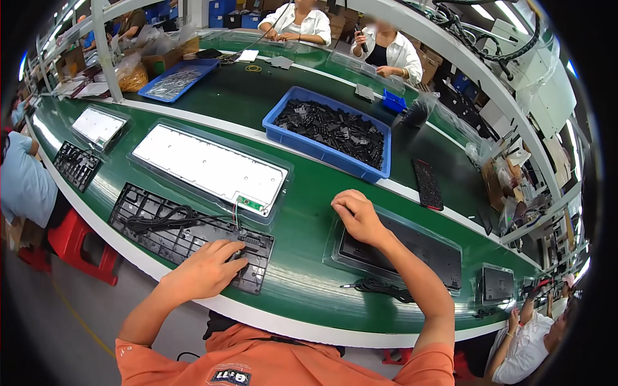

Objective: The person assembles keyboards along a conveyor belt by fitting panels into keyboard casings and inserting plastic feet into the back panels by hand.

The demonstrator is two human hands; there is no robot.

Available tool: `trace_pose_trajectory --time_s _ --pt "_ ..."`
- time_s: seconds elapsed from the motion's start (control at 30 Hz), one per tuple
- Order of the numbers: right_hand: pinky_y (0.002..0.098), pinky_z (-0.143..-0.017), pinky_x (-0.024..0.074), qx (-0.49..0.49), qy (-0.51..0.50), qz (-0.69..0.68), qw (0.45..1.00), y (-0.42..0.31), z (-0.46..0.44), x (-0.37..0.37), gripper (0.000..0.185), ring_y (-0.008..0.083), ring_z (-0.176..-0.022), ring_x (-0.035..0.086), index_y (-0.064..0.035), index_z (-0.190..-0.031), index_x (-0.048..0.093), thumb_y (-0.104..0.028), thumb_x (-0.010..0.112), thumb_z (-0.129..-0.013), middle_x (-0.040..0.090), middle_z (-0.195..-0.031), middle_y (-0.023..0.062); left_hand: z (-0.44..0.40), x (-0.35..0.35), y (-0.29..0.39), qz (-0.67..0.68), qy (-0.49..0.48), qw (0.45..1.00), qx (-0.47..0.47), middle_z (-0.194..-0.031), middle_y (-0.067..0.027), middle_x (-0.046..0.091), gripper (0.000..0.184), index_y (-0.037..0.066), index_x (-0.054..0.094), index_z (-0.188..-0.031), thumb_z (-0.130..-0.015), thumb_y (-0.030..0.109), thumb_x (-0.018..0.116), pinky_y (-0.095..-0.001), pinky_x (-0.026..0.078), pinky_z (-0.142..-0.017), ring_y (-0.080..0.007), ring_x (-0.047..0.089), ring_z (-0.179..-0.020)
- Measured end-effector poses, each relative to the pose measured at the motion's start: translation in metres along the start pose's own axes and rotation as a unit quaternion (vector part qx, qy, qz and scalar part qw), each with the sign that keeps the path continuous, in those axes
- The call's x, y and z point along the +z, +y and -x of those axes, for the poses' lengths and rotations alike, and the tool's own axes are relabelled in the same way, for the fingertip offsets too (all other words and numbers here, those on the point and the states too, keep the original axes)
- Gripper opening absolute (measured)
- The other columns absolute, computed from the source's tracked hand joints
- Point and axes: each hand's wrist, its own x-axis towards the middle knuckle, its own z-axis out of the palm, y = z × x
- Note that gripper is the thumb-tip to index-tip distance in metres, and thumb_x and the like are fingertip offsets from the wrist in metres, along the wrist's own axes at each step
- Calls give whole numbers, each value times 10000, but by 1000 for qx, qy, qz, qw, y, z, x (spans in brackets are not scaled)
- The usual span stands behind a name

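My left hand (209, 267) rests on the black keyboard shell (151, 215), near its right end. Its thumb and forefinger close around a small dark spot that I cannot make out. A coiled black cable (161, 220) lies across the shell, and thin wires run up to a small green circuit board (250, 203) on the white-backed keyboard panel (206, 164). That panel sits in a clear plastic tray. My right hand (357, 215) is curled closed above the left end of a black keyboard (405, 254) in another clear tray; anything inside its fingers is hidden.
A blue bin (328, 151) of small black parts stands beyond the panel. Another cable (380, 289) lies near the front edge. Further off are a blue tray (177, 80) of metal strips, a dark red-edged tray (427, 183) and co-workers across the line and on both sides.
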Motion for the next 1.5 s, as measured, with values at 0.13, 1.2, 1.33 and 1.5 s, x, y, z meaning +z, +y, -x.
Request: trace_pose_trajectory --time_s 0.13,1.2,1.33,1.5 --pt "322 -842 462 8 5 17 1000 -8 5 -11 24 223 -897 581 -18 -922 641 -6 628 -906 657 -1017 70 20 -15 -14 -2 9 1000 -1 -1289 -158 552 310 43 626 -1132 -824 60 656 -401 480 -915 -324 561 -1084" --pt "369 -900 455 -19 -134 306 943 -17 -35 60 139 267 -830 580 -53 -986 709 -99 666 -863 614 -867 78 99 -99 -130 -105 103 986 -79 -983 -78 592 246 27 662 -986 -850 226 711 -386 434 -860 -267 520 -876" --pt "355 -804 473 -40 -144 366 918 -15 -40 72 121 273 -787 576 -47 -964 692 -100 654 -863 590 -811 73 73 -69 -144 -184 239 949 -91 -945 -74 597 242 56 624 -948 -824 237 727 -407 395 -883 -269 523 -837" --pt "340 -687 480 -18 -73 310 948 -24 -58 73 92 275 -722 581 -49 -939 666 -79 637 -857 605 -798 74 85 -64 -134 -227 338 912 -49 -872 -52 597 315 110 567 -870 -765 317 780 -404 359 -869 -252 521 -777"
